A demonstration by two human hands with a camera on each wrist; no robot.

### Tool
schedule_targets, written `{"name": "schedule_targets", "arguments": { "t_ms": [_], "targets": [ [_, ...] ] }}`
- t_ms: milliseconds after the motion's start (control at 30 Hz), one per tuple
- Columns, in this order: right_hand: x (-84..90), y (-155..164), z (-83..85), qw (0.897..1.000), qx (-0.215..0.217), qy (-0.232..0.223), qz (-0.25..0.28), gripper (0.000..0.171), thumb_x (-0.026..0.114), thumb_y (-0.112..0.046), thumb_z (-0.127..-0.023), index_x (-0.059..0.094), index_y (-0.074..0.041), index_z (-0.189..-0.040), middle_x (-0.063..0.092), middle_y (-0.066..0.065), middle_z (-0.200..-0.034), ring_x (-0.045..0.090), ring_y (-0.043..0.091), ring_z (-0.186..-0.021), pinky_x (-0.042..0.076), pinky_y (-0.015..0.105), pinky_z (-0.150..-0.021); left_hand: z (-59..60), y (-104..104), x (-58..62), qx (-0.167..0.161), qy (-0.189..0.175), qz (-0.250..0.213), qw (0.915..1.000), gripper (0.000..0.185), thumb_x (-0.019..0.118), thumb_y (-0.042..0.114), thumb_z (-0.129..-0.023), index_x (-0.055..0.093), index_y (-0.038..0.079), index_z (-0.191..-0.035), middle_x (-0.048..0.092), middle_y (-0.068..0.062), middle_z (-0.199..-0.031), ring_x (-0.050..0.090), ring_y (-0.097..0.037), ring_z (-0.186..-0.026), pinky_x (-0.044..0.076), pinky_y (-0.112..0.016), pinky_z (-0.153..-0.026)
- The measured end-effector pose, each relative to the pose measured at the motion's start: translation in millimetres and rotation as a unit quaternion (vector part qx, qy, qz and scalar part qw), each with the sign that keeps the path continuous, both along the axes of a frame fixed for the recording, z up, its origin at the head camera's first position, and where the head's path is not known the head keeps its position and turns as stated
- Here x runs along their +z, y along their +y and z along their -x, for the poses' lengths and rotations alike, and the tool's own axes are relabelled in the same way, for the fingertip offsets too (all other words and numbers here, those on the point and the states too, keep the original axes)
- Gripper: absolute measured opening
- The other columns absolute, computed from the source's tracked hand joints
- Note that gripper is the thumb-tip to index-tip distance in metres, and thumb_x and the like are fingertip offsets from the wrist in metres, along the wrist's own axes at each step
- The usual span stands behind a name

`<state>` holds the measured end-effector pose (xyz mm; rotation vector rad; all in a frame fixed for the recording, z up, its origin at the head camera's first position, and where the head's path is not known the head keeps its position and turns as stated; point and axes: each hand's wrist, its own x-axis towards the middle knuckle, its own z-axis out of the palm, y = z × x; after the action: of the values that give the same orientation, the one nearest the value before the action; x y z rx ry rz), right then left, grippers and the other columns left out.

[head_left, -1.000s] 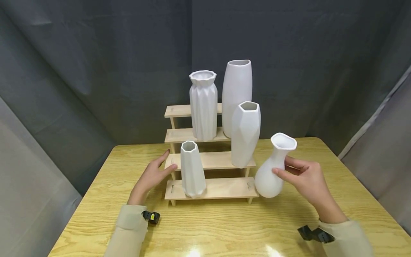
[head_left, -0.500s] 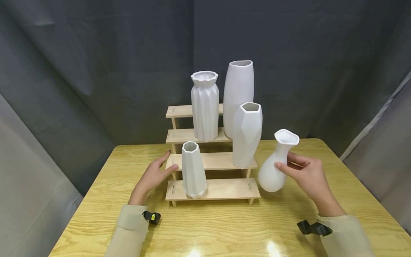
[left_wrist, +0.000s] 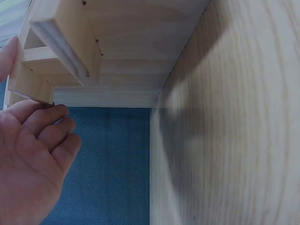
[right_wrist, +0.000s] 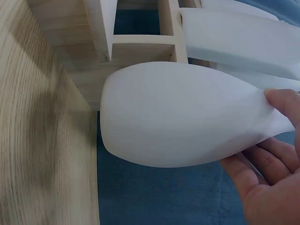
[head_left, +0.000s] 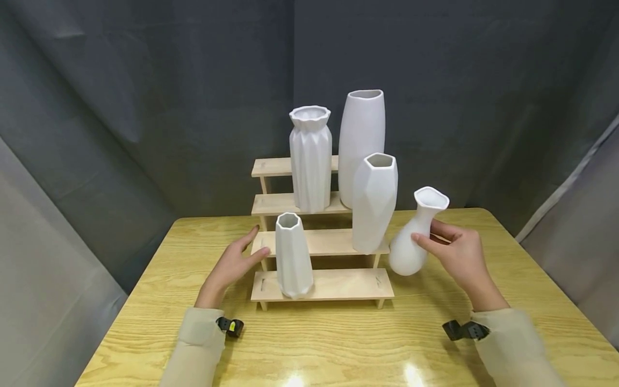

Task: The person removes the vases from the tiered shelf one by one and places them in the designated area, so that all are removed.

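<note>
Counter (head_left: 319, 344): yellow-toned wood with wavy grain beneath both hands, dark creased cloth (head_left: 217, 107) beyond.
Stand (head_left: 348, 284): pale, plain wood, four flat steps between the hands.
Standing vases: white; pleated vase (head_left: 311, 166) with frilled rim and smooth tall vase (head_left: 362, 129) beyond both hands, faceted vase (head_left: 374, 204) nearer the right, ridged small vase (head_left: 294, 258) near the left.
Held vase (head_left: 408, 252): matte white, round-bellied, slim-necked, with a flared, angular rim; raised above the counter just beside the stand, mouth tilted toward the right hand.
Right hand (head_left: 459, 258): pinches the held vase between thumb and fingers below its rim.
Left hand (head_left: 234, 262): thumb and forefinger spread wide at the stand's end, other fingers loosely bent; pressure on the wood hard to tell.
Hidden: some right fingertips, behind the held vase; part of the tall vase's foot, behind the faceted vase.
Cut off: left thumb, in the left wrist view.
</note>
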<state>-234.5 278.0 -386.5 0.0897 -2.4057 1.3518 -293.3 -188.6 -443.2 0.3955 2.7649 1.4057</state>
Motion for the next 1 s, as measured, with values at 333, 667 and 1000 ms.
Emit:
{"name": "schedule_targets", "arguments": {
  "t_ms": [333,667,1000],
  "targets": [
    [-5.9,-2,20.5,1.000,-0.003,0.005,0.011,0.057,0.079,-0.033,-0.086,0.064,0.003,-0.128,0.064,0.020,-0.123,0.064,0.029,-0.111,0.052,0.015,-0.081,0.4,-1,-1.8,-0.001,-0.003,-0.007,1.0000,0.088,0.062,0.062,-0.089,0.027,0.019,-0.158,0.025,0.000,-0.160,0.025,-0.032,-0.145,0.025,-0.052,-0.115],
    [-11.8,-4,43.1,1.000,-0.011,-0.003,0.020,0.059,0.079,-0.037,-0.085,0.065,0.001,-0.128,0.065,0.019,-0.122,0.064,0.030,-0.110,0.052,0.016,-0.080,1.1,0,-0.7,-0.002,0.000,-0.006,1.0000,0.088,0.062,0.061,-0.090,0.028,0.015,-0.157,0.026,-0.001,-0.160,0.027,-0.033,-0.144,0.026,-0.051,-0.114],
    [-14.0,-8,64.7,0.999,-0.008,-0.007,0.032,0.062,0.080,-0.036,-0.084,0.063,0.001,-0.131,0.064,0.021,-0.124,0.063,0.032,-0.112,0.053,0.024,-0.085,0.2,0,0.8,-0.009,-0.002,-0.007,0.9999,0.087,0.062,0.059,-0.091,0.026,0.015,-0.158,0.024,-0.003,-0.161,0.025,-0.034,-0.145,0.025,-0.053,-0.115]
  ]
}}
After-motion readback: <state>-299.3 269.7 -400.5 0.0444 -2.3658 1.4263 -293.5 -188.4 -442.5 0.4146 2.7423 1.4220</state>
